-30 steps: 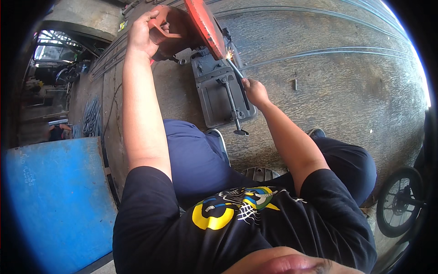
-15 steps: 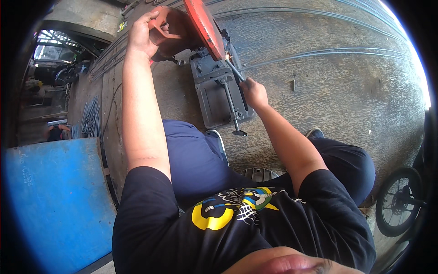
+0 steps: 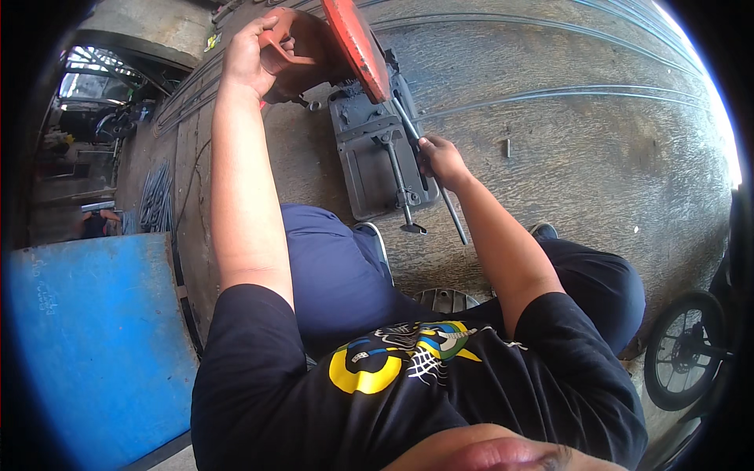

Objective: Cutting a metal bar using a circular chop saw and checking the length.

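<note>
My left hand (image 3: 248, 61) is wrapped round the handle of a red chop saw (image 3: 355, 49). The saw's blade guard leans over the far end of its dark grey metal base (image 3: 369, 179). Along the right side of that base, my right hand (image 3: 444, 162) is closed on a thin metal rod (image 3: 455, 217). One end of the rod reaches up to the guard's lower edge, and the other sticks out below my hand toward me. A clamp screw (image 3: 398, 179) with a crossbar lies along the base, left of the rod. The guard hides most of the blade.
Long thin rods (image 3: 550, 93) stretch across the worn floor beyond the saw. A short cut piece (image 3: 507, 148) lies to the right. At left are a blue metal sheet (image 3: 102, 337) and a rod bundle (image 3: 157, 200); at right, a wheel (image 3: 685, 349).
The rod's near end now shows below my right hand, which has shifted slightly down and right. Sparks at the guard's lower edge are gone. My left hand stays on the saw handle.
</note>
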Action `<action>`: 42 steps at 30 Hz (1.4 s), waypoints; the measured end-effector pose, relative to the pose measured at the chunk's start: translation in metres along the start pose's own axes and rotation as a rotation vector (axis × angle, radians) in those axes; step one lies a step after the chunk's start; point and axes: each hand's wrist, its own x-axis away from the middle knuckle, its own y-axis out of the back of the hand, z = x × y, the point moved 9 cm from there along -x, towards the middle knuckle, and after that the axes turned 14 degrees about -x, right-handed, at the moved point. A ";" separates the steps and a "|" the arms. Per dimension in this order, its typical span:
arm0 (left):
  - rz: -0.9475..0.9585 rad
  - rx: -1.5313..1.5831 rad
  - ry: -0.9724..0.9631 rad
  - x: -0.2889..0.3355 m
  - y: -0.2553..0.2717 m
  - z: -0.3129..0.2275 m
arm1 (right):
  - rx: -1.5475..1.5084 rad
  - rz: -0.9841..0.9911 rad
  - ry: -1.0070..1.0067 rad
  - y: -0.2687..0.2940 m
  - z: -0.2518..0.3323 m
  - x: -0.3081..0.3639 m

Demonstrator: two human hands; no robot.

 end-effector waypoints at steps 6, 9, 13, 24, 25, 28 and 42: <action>-0.003 -0.007 0.014 -0.001 -0.003 0.001 | -0.230 0.028 -0.027 0.002 -0.004 0.001; -0.003 -0.001 0.010 -0.002 -0.001 0.002 | -0.203 0.048 -0.026 -0.004 -0.002 0.003; 0.008 0.016 0.009 -0.003 -0.006 0.001 | -0.137 0.028 0.049 0.001 0.001 -0.003; -0.015 -0.001 -0.031 -0.002 -0.004 -0.002 | 0.082 -0.080 0.174 0.001 0.004 -0.007; -0.017 -0.001 -0.030 -0.003 -0.001 -0.001 | 0.147 -0.110 0.221 0.002 0.009 -0.007; 0.034 0.005 0.021 -0.005 0.000 0.004 | 0.281 -0.176 0.385 0.002 0.020 0.000; 0.041 -0.005 -0.032 -0.003 -0.004 0.000 | 0.123 -0.178 0.167 0.010 0.004 -0.006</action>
